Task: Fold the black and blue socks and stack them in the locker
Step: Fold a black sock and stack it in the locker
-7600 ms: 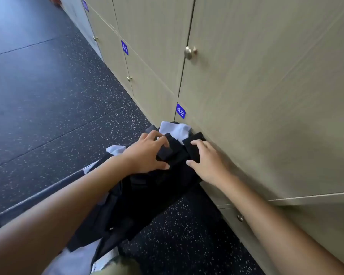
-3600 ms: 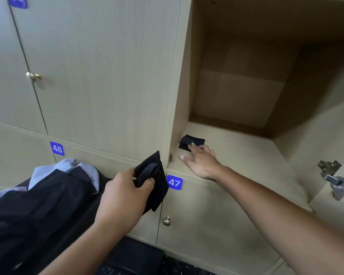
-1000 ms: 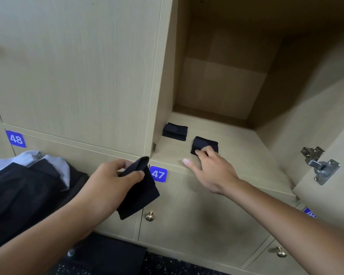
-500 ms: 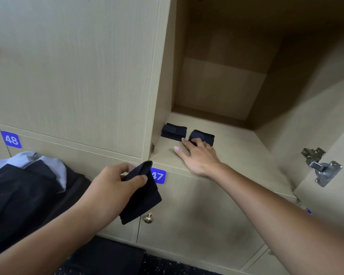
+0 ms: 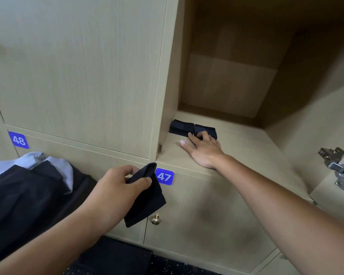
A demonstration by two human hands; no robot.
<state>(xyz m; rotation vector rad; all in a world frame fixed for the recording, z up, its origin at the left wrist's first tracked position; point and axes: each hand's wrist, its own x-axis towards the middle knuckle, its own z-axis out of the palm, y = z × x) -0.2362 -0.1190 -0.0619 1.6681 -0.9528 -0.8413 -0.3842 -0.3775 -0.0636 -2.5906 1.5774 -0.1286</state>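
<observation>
Two folded dark socks (image 5: 193, 129) lie side by side (touching) in the pale wooden locker (image 5: 246, 147); flat right hand (image 5: 204, 148) nudges one, left hand (image 5: 117, 187) pinches a third folded black sock (image 5: 145, 203), probably stacked next.

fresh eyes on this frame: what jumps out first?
The open locker at upper right, where two folded dark socks sit side by side near its left wall, with the right hand flat on the shelf touching the right one. Next, the left hand in front of the blue 47 label, pinching another dark sock that hangs down.
</observation>
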